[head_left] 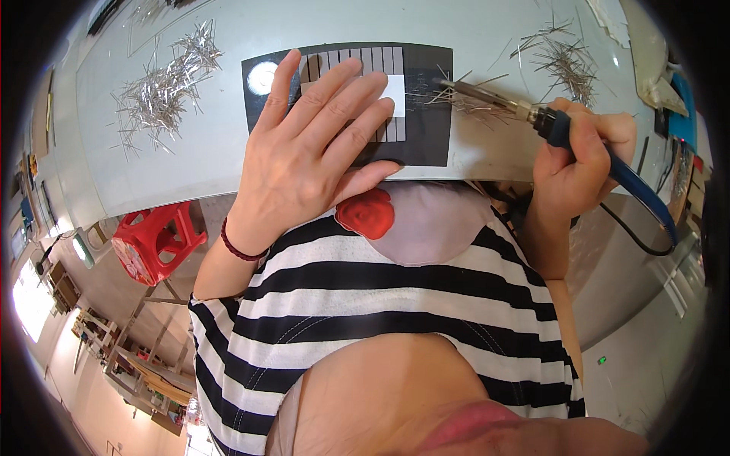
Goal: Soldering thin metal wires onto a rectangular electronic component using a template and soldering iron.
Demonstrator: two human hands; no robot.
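My left hand [300,156] lies palm down with its fingers spread over a black rectangular board [426,140] near the table's front edge. Under and between those fingers is a row of narrow grey strips [393,61], with a white rectangle [398,96] at its right end. What lies beneath the palm is hidden. In my right hand [582,148] is a soldering iron [559,125], gripped like a pen. Its tip points left, over the board's right edge. Several thin metal pins [479,119] are scattered below the tip.
One heap of thin metal pins [163,95] lies on the table's left, and another pile [566,68] at the far right. A black cable [639,245] trails from the iron. Below the table's front edge stands a red stool [156,239].
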